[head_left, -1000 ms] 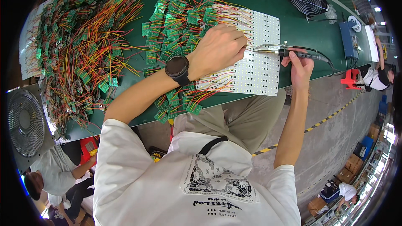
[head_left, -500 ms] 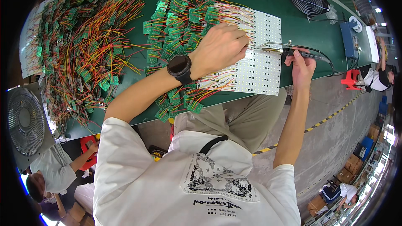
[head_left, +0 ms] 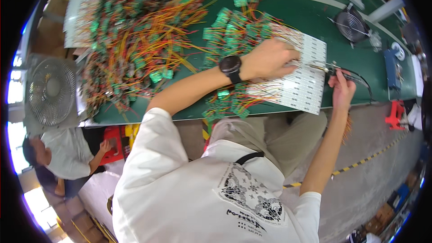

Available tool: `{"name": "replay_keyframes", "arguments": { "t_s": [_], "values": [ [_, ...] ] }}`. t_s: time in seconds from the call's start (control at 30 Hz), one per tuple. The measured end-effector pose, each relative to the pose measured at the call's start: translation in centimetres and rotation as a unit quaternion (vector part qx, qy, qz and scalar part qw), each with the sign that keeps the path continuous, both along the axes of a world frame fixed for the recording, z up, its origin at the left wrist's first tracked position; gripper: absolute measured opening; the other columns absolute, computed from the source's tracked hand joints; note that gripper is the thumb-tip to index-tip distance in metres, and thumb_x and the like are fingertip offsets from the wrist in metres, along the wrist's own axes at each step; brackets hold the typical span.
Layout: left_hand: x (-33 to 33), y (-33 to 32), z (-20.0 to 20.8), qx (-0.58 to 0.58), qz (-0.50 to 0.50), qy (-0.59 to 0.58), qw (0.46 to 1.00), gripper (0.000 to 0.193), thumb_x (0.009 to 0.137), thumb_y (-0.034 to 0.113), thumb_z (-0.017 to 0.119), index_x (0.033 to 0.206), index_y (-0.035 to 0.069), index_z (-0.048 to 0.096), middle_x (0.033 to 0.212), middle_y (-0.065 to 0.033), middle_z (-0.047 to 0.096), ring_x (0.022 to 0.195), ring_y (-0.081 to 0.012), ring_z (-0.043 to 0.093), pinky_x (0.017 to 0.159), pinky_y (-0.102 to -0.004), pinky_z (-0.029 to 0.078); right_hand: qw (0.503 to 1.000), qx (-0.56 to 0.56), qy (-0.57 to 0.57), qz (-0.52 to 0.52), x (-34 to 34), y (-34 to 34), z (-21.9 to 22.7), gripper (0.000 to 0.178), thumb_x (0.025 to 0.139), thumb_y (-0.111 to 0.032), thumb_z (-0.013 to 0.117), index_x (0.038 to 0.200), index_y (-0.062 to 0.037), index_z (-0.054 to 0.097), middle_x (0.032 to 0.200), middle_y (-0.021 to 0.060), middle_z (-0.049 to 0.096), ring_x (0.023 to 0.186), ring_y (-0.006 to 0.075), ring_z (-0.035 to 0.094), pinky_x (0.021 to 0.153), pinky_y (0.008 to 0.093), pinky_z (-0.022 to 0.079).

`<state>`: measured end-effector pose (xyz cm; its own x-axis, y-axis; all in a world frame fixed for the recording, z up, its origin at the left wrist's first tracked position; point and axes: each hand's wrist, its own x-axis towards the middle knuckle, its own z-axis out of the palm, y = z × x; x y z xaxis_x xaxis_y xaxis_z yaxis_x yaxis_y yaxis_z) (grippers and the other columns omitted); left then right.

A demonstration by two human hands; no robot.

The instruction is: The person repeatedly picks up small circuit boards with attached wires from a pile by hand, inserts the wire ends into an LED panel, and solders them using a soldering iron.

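Note:
A white panel (head_left: 310,91) dotted with rows of small pads lies on the green table, with red and yellow wires along its left part. Those wires lead to small green circuit boards (head_left: 231,33) bunched at its left. My left hand (head_left: 273,58), a black watch at its wrist, rests over the wired part of the panel. Its fingers are pinched together, and what they hold is hidden. In my right hand (head_left: 343,91) is a soldering iron (head_left: 332,70) with a thin metal feed tube; its tip points left over the panel, close to my left fingertips.
A large heap of wired circuit boards (head_left: 135,40) covers the table's left. At the far right stand a small black fan (head_left: 352,24), a blue box unit (head_left: 392,69) and a solder spool (head_left: 398,51). A grey fan (head_left: 51,92) and a seated person (head_left: 67,153) are at left.
My view has swung, so the table and both arms appear further right and the picture is blurred. The iron's tip seems a little further from my left fingers; both hands remain by the panel.

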<state>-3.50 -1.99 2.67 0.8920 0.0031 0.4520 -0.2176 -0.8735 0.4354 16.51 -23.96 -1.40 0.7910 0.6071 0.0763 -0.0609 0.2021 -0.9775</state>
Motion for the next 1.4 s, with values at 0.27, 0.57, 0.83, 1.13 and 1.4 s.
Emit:
{"name": "replay_keyframes", "arguments": {
  "t_s": [0.27, 0.57, 0.83, 1.13, 1.4],
  "values": [
    [-9.9, -2.1, 5.8, 0.046, 0.138, -0.044, 0.988, 0.020, 0.078, 0.017, 0.067, 0.094, 0.005, 0.064, 0.080, -0.0098, 0.063, 0.076, -0.0271, 0.062, 0.067, -0.0368, 0.050, 1.000, -0.002, -0.012, -0.009, 0.6, -0.9, -0.5, 0.022, 0.088, -0.011, 0.064, 0.103, 0.0057, 0.061, 0.073, 0.0098, 0.062, 0.059, 0.0150, 0.057, 0.054, 0.0249, 0.042],
    [-23.9, 0.1, 1.5, 0.067, 0.638, 0.049, 0.765, 0.025, 0.080, 0.029, 0.071, 0.080, 0.006, 0.060, 0.071, -0.0061, 0.061, 0.060, -0.0267, 0.060, 0.052, -0.0366, 0.046, 1.000, 0.006, -0.021, 0.020, 0.5, -0.5, -0.4, 0.023, 0.088, -0.011, 0.064, 0.103, 0.0054, 0.061, 0.075, 0.0091, 0.063, 0.059, 0.0141, 0.056, 0.054, 0.0245, 0.041],
    [-24.8, 1.7, -0.2, 0.085, 0.611, 0.039, 0.786, 0.028, 0.082, 0.029, 0.069, 0.089, 0.004, 0.060, 0.086, -0.0082, 0.065, 0.067, -0.0292, 0.063, 0.058, -0.0387, 0.048, 1.000, 0.018, -0.008, 0.018, 0.3, -0.3, -0.4, 0.023, 0.088, -0.011, 0.064, 0.103, 0.0060, 0.061, 0.074, 0.0089, 0.063, 0.060, 0.0136, 0.057, 0.055, 0.0240, 0.041],
    [-24.9, 0.6, 1.0, -0.029, 0.565, 0.034, 0.824, 0.021, 0.078, 0.017, 0.070, 0.094, 0.005, 0.064, 0.082, -0.0069, 0.063, 0.064, -0.0202, 0.059, 0.058, -0.0355, 0.045, 1.000, 0.020, -0.013, 0.020, 0.4, -0.5, -0.3, 0.024, 0.087, -0.012, 0.065, 0.103, 0.0054, 0.062, 0.074, 0.0085, 0.063, 0.059, 0.0134, 0.056, 0.055, 0.0234, 0.041],
    [-24.3, 1.7, 3.6, -0.036, 0.537, 0.061, 0.840, 0.016, 0.082, 0.021, 0.068, 0.080, 0.004, 0.068, 0.073, -0.0082, 0.065, 0.068, -0.0230, 0.061, 0.061, -0.0354, 0.046, 1.000, 0.010, -0.002, 0.018, 0.1, -0.3, -0.1, 0.023, 0.087, -0.012, 0.064, 0.102, 0.0051, 0.062, 0.074, 0.0088, 0.063, 0.059, 0.0138, 0.057, 0.055, 0.0232, 0.040]
  ]
}}
